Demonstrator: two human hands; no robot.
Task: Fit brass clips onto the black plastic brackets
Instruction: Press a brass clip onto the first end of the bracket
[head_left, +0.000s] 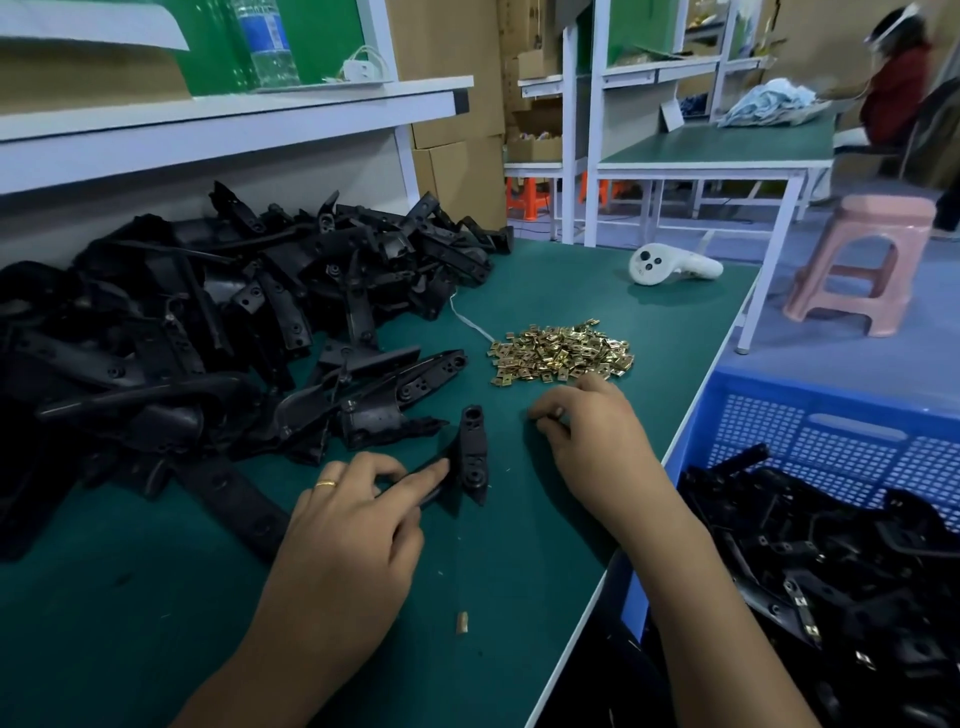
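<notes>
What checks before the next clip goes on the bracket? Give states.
1. Bracket held by left hand: ok.
2. Clip in right hand: cannot tell, fingers curled, nothing visible.
3. Brass clip pile within reach: ok.
4. Bracket's clip seat facing up: cannot tell.
5. Blue crate at the right for finished parts: ok.

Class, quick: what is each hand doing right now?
Left hand: grip on a black bracket.
Right hand: fingers curled by the brass clips; contents cannot be told.
</notes>
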